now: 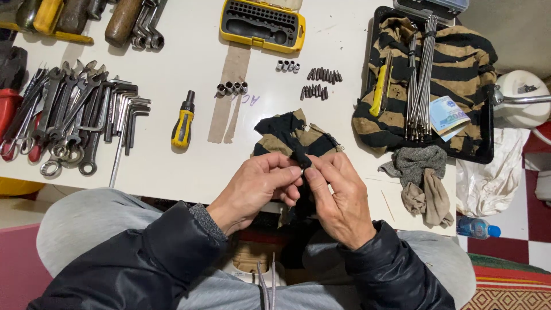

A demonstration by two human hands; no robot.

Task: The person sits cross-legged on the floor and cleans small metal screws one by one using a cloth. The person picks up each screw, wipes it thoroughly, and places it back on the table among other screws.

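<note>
My left hand [258, 186] and my right hand [338, 198] meet at the white table's [172, 166] near edge. Both pinch a black and tan striped rag [290, 135] whose dark end is bunched between the fingertips. A small silvery piece shows at my left fingertips, mostly hidden by the cloth. The rest of the rag lies on the table just beyond my hands and hangs down between my wrists.
A yellow-handled screwdriver [183, 120], small sockets [232, 88] and dark bits [321, 83] lie mid-table. Wrenches and hex keys [74, 115] fill the left. A yellow bit case [263, 23] sits at the back, a black tray [485, 143] with striped cloth and metal rods at the right.
</note>
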